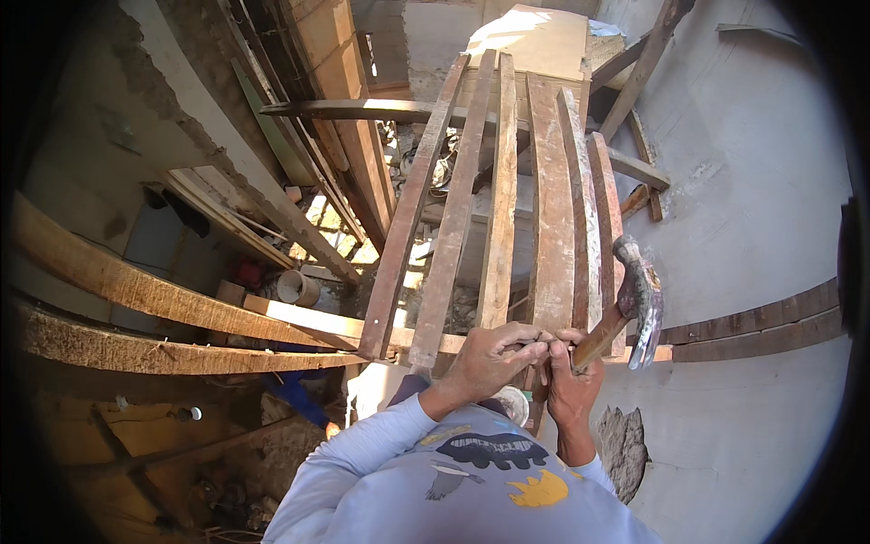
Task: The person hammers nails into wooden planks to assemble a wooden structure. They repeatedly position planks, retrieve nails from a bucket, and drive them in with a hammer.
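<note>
My left hand is closed in a pinch, its fingertips meeting those of my right hand. Whatever is between them is too small to make out. In my right hand is a claw hammer; its wooden handle slants up to the right, and the worn metal head hangs beyond the fingers. Both hands are above the near end of a wide reddish wooden plank. Beside it on the left runs a paler wooden batten, and on the right a narrow, white-stained batten.
More battens run away from me with gaps between, over rubble far below. A dark crossbeam passes beneath them. Rough timber beams come in from the left. A plastered wall stands right. Below left shows another person's blue sleeve.
</note>
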Available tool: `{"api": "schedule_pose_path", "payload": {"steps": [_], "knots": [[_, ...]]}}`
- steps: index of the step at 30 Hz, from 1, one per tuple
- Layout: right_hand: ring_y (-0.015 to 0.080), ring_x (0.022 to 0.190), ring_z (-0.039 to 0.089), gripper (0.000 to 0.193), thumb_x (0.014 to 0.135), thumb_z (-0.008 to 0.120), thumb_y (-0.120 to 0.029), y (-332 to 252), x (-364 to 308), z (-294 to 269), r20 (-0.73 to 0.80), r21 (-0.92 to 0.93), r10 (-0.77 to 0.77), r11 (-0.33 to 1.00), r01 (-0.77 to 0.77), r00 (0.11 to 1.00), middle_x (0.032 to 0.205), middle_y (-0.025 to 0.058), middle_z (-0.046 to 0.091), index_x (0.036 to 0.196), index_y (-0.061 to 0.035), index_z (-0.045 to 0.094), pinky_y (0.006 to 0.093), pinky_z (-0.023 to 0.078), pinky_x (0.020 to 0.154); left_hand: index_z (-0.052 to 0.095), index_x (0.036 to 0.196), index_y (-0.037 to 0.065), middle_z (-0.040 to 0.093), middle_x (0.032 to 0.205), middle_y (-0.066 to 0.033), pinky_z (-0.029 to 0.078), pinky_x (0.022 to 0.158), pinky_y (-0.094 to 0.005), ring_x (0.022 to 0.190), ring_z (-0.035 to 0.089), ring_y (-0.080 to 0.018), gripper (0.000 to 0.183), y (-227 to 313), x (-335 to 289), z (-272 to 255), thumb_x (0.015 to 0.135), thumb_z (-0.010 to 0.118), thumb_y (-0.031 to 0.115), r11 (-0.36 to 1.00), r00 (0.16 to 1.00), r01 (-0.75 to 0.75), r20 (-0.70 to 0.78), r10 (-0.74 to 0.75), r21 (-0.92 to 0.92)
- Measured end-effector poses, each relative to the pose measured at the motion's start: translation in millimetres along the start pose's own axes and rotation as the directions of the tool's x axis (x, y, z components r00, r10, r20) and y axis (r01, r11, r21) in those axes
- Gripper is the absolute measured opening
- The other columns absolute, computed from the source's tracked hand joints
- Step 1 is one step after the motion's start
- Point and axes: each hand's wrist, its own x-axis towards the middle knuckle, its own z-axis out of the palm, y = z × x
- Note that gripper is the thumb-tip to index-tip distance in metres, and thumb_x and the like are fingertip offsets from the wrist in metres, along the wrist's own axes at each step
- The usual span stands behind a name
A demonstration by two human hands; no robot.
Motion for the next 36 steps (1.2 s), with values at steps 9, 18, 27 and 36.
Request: {"api": "schedule_pose_path", "payload": {"steps": [9, 18, 27, 36], "knots": [[0.0059, 0.075, 0.062, 0.022, 0.101, 0.072, -0.015, -10, 7, 52, 0.142, -0.073, 0.099, 0.993, -0.090, 0.985, 0.090, 0.0015, 0.066, 0.115, 0.0002, 0.065, 0.0217, 0.047, 0.059, 0.060, 0.124, -0.008, 0.075, 0.111, -0.0153, 0.060, 0.088, -0.0285, 0.103, 0.070, -0.0135, 0.028, -13, -14, -35, 0.106, 0.064, 0.013, 0.950, 0.992, 0.005, -0.122, -0.045, -0.312], [0.0051, 0.057, 0.049, 0.033, 0.106, 0.065, -0.024, -17, 26, 81, 0.203, 0.082, 0.107, 0.989, -0.126, 0.973, 0.083, 0.0026, 0.062, 0.124, 0.0029, 0.059, 0.0235, 0.040, 0.050, 0.044, 0.143, -0.005, 0.072, 0.107, -0.0137, 0.060, 0.084, -0.0296, 0.094, 0.072, -0.0161, 0.042, -4, 4, -77, 0.109, 0.057, 0.015, 0.931, 0.994, 0.022, -0.094, -0.060, -0.365], [0.0035, 0.058, 0.046, 0.036, 0.106, 0.062, -0.019, -20, 53, 109, 0.291, 0.518, 0.177, 0.797, -0.310, 0.940, 0.108, 0.0074, 0.063, 0.136, -0.0024, 0.051, 0.0223, 0.043, 0.051, 0.046, 0.136, 0.001, 0.055, 0.090, -0.0009, 0.047, 0.066, -0.0232, 0.074, 0.055, -0.0081, 0.032, -8, 13, -115, 0.105, 0.044, 0.006, 0.921, 0.994, 0.064, -0.055, -0.092, -0.383], [0.0074, 0.060, 0.052, 0.034, 0.105, 0.065, -0.021, -20, 76, 122, 0.292, 0.607, 0.249, 0.697, -0.381, 0.923, 0.112, 0.0066, 0.065, 0.133, -0.0099, 0.049, 0.0243, 0.049, 0.055, 0.060, 0.137, 0.009, 0.064, 0.093, -0.0082, 0.046, 0.064, -0.0297, 0.072, 0.057, -0.0111, 0.034, 46, 21, -123, 0.103, 0.060, 0.015, 0.949, 0.990, -0.099, -0.068, 0.125, 0.299]]}}
